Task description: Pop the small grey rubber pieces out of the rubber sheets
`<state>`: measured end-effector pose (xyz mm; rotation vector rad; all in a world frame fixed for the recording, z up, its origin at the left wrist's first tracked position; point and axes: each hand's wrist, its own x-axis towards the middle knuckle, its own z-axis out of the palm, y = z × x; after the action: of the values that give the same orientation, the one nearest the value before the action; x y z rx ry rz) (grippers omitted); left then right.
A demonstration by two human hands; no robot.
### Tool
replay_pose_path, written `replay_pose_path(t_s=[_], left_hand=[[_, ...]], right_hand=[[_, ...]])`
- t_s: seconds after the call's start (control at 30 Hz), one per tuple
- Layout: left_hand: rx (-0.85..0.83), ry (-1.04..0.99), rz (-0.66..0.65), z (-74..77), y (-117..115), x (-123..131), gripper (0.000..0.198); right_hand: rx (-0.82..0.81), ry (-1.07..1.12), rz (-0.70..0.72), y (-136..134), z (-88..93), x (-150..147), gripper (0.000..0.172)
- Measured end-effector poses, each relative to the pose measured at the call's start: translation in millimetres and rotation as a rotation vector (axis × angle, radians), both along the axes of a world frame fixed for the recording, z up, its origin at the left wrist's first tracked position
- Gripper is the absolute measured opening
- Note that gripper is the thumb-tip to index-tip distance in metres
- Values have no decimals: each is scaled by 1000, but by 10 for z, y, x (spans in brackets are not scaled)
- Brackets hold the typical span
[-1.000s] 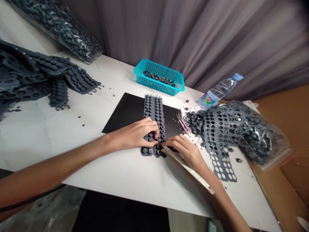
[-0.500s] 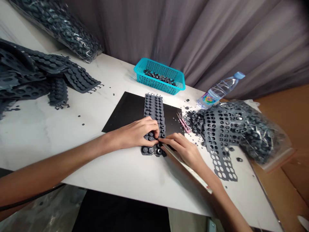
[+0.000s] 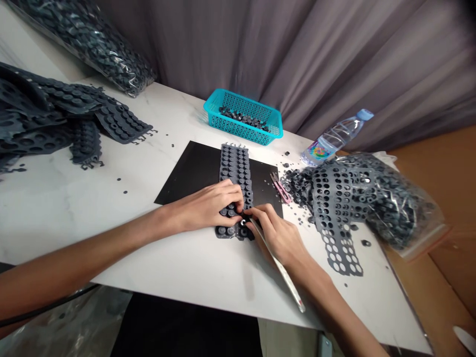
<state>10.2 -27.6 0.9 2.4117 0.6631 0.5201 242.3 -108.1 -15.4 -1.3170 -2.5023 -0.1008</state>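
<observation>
Many dark pieces (image 3: 243, 118) in basket (image 3: 235, 130) beyond strip (image 3: 234, 163)

Right hand (image 3: 277, 235) is turning slightly inward, its fingers bending more closely over the slim white tool (image 3: 282, 274). The tool is swinging: its free end, lying across the right forearm (image 3: 329, 292) a second ago, is now showing clear of it and pointing more steeply toward the table's (image 3: 167, 258) near edge.
</observation>
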Motion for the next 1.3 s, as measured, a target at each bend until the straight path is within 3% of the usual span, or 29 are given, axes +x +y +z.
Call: replay_pose_path(t_s=[0.1, 0.2, 0.3, 0.4, 0.63, 0.73, 0.83, 1.0, 1.13, 1.3], left_hand=[[29, 29, 1, 20, -17, -1, 9], [26, 36, 6, 27, -21, -3, 11], [4, 28, 2, 25, -17, -6, 12], [-29, 22, 1, 26, -16, -7, 12], [-73, -13, -25, 35, -14, -19, 11], [-73, -32, -42, 37, -13, -35, 10], [-72, -54, -45, 27, -20, -48, 10], [-50, -64, 54, -16, -37, -45, 19], [-43, -41, 73, -34, -37, -35, 18], [-57, -45, 57, -5, -38, -21, 19]], right_hand=[[-25, 52, -61, -14, -10, -40, 28], [30, 163, -242, 40, 2, -3, 29], [76, 208, -439, 133, 19, 169, 30], [79, 137, -550, 166, 44, 404, 31], [55, 52, -603, 89, 134, 614, 43], [-3, 152, -557, 128, 134, 568, 43], [-89, 332, -457, 134, 137, 460, 33], [-144, 475, -227, 58, 191, 224, 16], [-224, 453, 44, 61, 235, 149, 11], [-228, 350, 99, 116, 245, 155, 15]])
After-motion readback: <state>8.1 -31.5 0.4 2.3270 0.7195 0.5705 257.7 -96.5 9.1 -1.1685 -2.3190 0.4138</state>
